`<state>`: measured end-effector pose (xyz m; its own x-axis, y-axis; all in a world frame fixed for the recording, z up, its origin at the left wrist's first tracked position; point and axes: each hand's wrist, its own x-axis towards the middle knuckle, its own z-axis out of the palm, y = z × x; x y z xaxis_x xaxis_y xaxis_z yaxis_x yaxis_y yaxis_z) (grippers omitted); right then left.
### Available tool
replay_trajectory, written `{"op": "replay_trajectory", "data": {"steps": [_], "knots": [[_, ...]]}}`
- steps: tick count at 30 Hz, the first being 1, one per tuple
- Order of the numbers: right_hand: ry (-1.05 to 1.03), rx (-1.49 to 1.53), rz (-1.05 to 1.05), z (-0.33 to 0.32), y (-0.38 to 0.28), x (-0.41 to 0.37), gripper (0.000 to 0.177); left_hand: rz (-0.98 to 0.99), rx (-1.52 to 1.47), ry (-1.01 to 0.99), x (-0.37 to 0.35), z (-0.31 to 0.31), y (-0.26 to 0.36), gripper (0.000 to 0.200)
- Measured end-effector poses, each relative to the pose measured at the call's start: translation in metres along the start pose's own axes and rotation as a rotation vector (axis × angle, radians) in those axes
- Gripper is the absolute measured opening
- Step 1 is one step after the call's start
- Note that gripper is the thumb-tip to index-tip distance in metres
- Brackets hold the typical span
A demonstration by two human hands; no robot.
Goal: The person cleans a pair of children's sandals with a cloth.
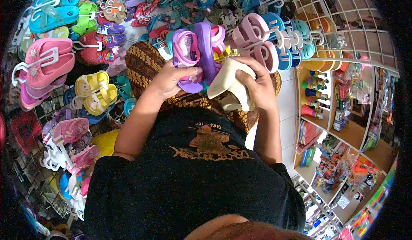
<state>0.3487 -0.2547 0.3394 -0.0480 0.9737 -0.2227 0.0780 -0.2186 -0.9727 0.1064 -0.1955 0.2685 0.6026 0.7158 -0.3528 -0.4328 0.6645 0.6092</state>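
My left hand (171, 79) grips a purple sandal (189, 85) with a pink strap, its thumb across the sole near one end. A second purple sandal (205, 47) stands right beside it, between my hands. In my right hand (257, 83) is a cream cloth (227, 79), bunched under the fingers and hanging down, close to the purple sandals. Both hands are above my lap, which is covered by brown patterned fabric (141, 62).
Many children's sandals lie ahead and to the left, among them a yellow pair (96, 92) and a pink pair (49, 62). Hanging sandals (253, 29) and a wire rack (360, 29) are at the right, above shelves (347, 132) of small goods.
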Motion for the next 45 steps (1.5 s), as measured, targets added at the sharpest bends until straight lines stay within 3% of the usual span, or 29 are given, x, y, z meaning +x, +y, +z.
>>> {"op": "replay_trajectory", "data": {"steps": [2,5,6,10,12,17,20,22,24,26,28,30,32,34,36,37,38,41,42,44,45], "knots": [[0.023,-0.162,-0.149,-0.001,-0.015,0.004,0.035,0.025,-0.040,0.000,0.000,0.006,-0.003,0.049],[0.164,-0.426,-0.304,0.007,-0.051,0.012,0.036,0.067,0.134,0.025,0.000,0.008,-0.007,0.052],[0.194,-0.546,-0.452,0.006,-0.051,0.021,0.038,0.087,0.184,0.026,-0.001,0.012,-0.007,0.053],[0.231,-0.812,-0.450,0.037,-0.052,0.027,0.036,0.175,0.126,0.081,0.002,0.020,-0.011,0.048],[0.147,-0.893,-0.443,0.045,-0.046,0.023,0.035,0.131,-0.017,0.074,0.002,0.010,-0.012,0.043],[-0.177,-0.834,-0.314,0.040,-0.040,0.007,0.033,0.096,-0.031,0.191,0.002,-0.003,-0.015,0.041],[-0.173,-0.720,-0.322,0.030,-0.048,0.008,0.037,0.126,0.123,0.225,0.004,-0.004,-0.011,0.049],[0.126,-0.684,-0.355,0.034,-0.059,0.014,0.036,0.200,0.307,0.219,0.005,0.001,-0.009,0.054],[0.243,-0.721,-0.442,0.043,-0.057,0.025,0.033,0.229,0.255,0.163,0.003,0.011,-0.011,0.058],[0.221,-0.785,-0.476,0.051,-0.042,0.027,0.031,0.250,0.140,0.153,0.005,0.014,-0.011,0.056],[0.028,-0.653,-0.416,0.062,-0.025,0.020,0.034,0.141,-0.021,0.157,0.010,-0.001,-0.007,0.050],[0.035,-0.623,-0.340,0.064,-0.024,0.013,0.032,0.143,-0.058,0.106,0.008,-0.010,-0.008,0.049],[-0.126,-0.578,-0.329,0.045,-0.043,0.009,0.032,0.238,0.244,0.162,0.015,-0.025,-0.020,0.055],[0.167,-0.603,-0.489,0.047,-0.052,0.012,0.034,0.431,0.482,0.159,0.012,0.000,-0.009,0.071],[0.360,-0.672,-0.560,0.052,-0.055,0.021,0.036,0.287,0.464,0.040,0.001,0.004,-0.008,0.075],[0.366,-0.779,-0.542,0.055,-0.048,0.025,0.039,0.386,0.463,0.022,0.000,0.005,-0.014,0.066],[0.390,-0.729,-0.568,0.058,-0.033,0.032,0.040,0.319,0.301,0.040,0.002,0.002,-0.015,0.063],[0.224,-0.748,-0.526,0.067,-0.011,0.022,0.036,0.155,-0.167,0.106,0.011,-0.030,-0.029,0.045],[0.197,-0.684,-0.465,0.073,-0.002,0.019,0.033,0.173,-0.037,0.113,0.013,-0.043,-0.034,0.040],[0.046,-0.582,-0.353,0.061,0.005,0.015,0.030,0.073,-0.073,0.019,0.011,-0.058,-0.034,0.045],[-0.063,-0.363,-0.164,0.052,0.007,0.014,0.029,0.043,-0.148,0.033,0.012,-0.057,-0.034,0.048]]}}
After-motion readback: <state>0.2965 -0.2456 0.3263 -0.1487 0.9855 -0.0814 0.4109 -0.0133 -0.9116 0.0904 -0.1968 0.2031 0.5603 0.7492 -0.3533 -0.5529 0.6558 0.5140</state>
